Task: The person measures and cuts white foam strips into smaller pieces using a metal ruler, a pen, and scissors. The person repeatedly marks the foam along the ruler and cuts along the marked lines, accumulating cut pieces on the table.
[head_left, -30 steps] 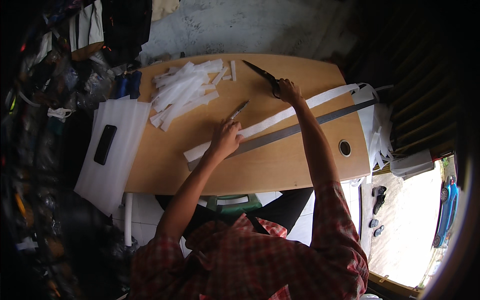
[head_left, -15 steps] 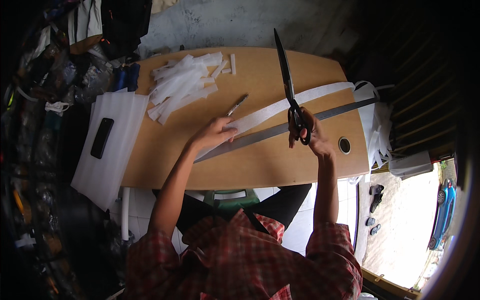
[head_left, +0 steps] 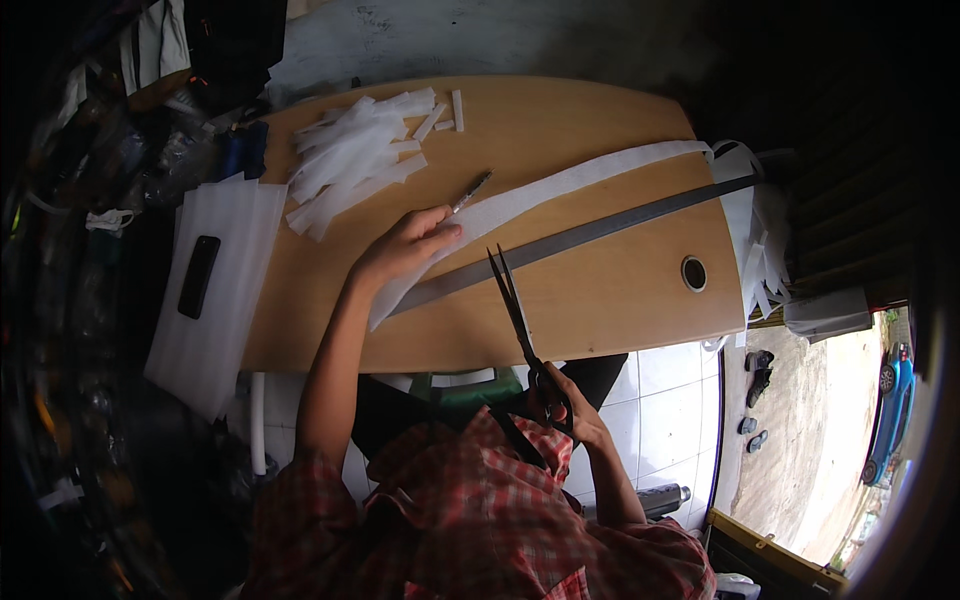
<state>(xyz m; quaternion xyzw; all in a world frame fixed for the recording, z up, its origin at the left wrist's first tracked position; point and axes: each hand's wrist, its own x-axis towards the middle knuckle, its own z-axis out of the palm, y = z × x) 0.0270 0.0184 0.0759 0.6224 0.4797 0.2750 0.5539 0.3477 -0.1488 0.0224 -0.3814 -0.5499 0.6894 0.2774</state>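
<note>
A long white strip of thin, soft sheet runs diagonally across the wooden table from the right edge. My left hand pinches it near its left end, and the loose end hangs down below my fingers. In my right hand is a pair of black scissors, held by the handles in front of the table's near edge. Their blades are slightly parted and point up toward the strip without touching it. A pen lies beside my left hand. Below the strip, a long flat grey bar lies roughly parallel to it.
Cut white pieces are heaped at the table's far left. White sheets with a black phone on them overhang the left edge. More white strips hang off the right edge. A round hole pierces the tabletop.
My right hand has come down and toward me with the scissors, from over the grey bar to the near edge. The blades have parted slightly. My left hand keeps hold of the strip.
</note>
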